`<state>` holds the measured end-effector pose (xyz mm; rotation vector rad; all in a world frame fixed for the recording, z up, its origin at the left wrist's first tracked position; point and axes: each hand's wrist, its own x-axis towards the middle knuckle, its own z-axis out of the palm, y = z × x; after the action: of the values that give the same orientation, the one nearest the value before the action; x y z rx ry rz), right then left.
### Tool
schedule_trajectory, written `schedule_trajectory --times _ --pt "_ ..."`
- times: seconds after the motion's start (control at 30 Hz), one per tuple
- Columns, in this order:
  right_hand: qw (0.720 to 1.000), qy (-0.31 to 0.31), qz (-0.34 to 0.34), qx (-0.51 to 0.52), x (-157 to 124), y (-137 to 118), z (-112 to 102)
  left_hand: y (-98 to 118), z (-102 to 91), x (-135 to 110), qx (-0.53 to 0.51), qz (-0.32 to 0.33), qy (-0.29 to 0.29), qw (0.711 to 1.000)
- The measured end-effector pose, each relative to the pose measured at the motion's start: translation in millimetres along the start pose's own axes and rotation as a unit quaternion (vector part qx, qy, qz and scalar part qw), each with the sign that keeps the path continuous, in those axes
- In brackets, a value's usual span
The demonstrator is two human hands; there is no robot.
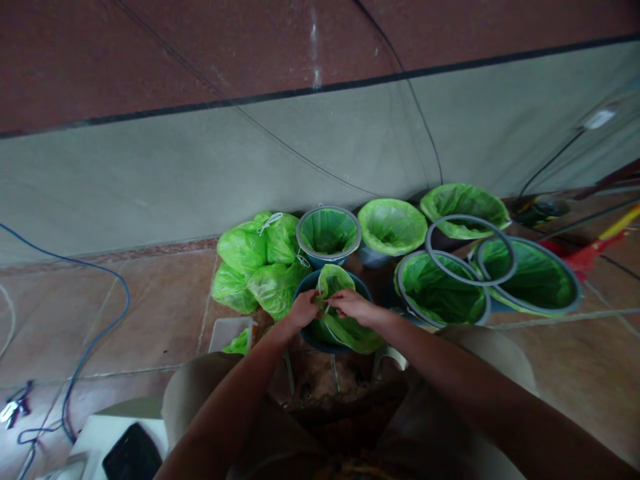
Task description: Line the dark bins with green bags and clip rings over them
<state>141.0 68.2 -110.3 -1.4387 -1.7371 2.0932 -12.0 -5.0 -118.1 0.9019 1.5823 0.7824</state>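
Observation:
Both my hands are at the gathered top of a green plastic bag (355,332) that sits in a dark blue bin (299,288) between my knees. My left hand (306,308) pinches the bag's edge on the left. On the right, my right hand (353,305) has its fingers closed at a whitish drawstring of the same bag. The fingertips of both hands nearly meet over the bin. Several filled green bags (243,250), some with white ties, lie piled just left of the bin.
Bins lined with green bags, such as one with a grey rim (329,257), stand along the wall and to the right. A loose grey ring (434,260) lies across two bins. At left are a clear box (220,333), a blue cable (110,323) and a phone (133,455) on a white surface.

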Motion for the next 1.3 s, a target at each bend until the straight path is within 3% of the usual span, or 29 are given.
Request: schedule_trajectory --times 0.1,0.2,0.3,0.37,0.47,0.53,0.63,0.7,0.83,0.93,1.07,1.2,1.3 --pt "0.996 -0.018 -0.033 0.085 -10 -21 -11 9 -5.6 -1 0.183 0.001 0.083 0.98" --pt "0.981 -0.06 -0.115 0.145 -22 -42 -20 23 -10.8 -5 0.251 0.07 0.149 0.954" --pt "0.964 -0.074 -0.189 0.171 -28 -54 -25 34 -11.1 -10 0.21 0.228 0.078 0.948" --pt "0.96 -0.07 -0.208 0.172 -25 -55 -28 36 -7.8 -11 0.176 0.276 0.003 0.945" --pt "0.981 0.02 -0.171 0.091 -15 -50 -36 33 -2.6 -9 0.123 0.218 0.003 0.968" --pt "0.98 0.138 -0.122 -0.072 -8 -44 -44 30 -2.7 -6 0.091 0.173 0.049 0.979" --pt "0.905 0.247 -0.043 -0.345 -2 -33 -55 31 -7.4 -3 0.058 0.141 0.079 0.985" --pt "0.871 0.243 0.009 -0.426 1 -25 -57 32 -9.9 -2 0.045 0.123 0.077 0.988" --pt "0.861 0.225 0.11 -0.442 6 -11 -58 30 -9.2 -1 0.049 0.092 0.063 0.993" --pt "0.855 0.24 0.145 -0.437 10 -2 -62 25 -9.0 1 0.052 0.072 0.073 0.993" --pt "0.864 0.188 0.133 -0.447 11 3 -70 21 -13.5 4 0.16 0.008 0.131 0.978" --pt "0.872 0.156 0.081 -0.457 5 -5 -68 20 -18.5 -1 0.368 -0.054 0.157 0.915" --pt "0.878 0.153 0.011 -0.454 0 -16 -64 13 -22.3 -6 0.442 -0.085 0.134 0.883"
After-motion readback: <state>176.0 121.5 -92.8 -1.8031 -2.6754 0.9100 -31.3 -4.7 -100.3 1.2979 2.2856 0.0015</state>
